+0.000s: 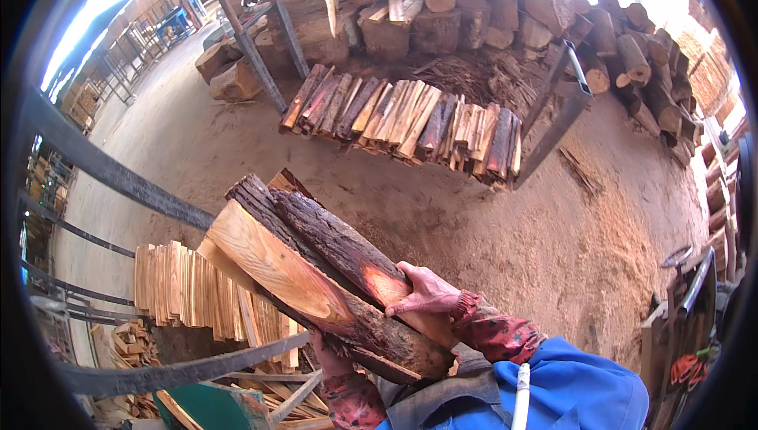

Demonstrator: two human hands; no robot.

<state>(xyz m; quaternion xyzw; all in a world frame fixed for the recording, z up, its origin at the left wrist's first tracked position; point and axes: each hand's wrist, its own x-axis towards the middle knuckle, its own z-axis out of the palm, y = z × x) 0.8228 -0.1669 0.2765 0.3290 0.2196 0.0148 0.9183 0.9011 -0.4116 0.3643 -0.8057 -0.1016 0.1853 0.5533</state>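
I carry an armful of split logs (292, 272), long pieces with dark rough bark and pale cut wood, slanting from my body toward the far left. My right hand (426, 292) is wrapped over their right side near the close end, thumb and fingers spread on the wood. Under the left side, my left hand (330, 357) supports the logs; its fingers are mostly hidden beneath them. The close ends of the pieces rest against or just by my grey apron (442, 394).
Ahead, a metal rack (553, 134) holds a row of split wood (403, 118). Behind it rises a pile of round logs (442, 19). At left stands a stack of pale boards (181, 284) beside curved metal bars (126, 177). Sawdust (616, 232) covers the ground at right.
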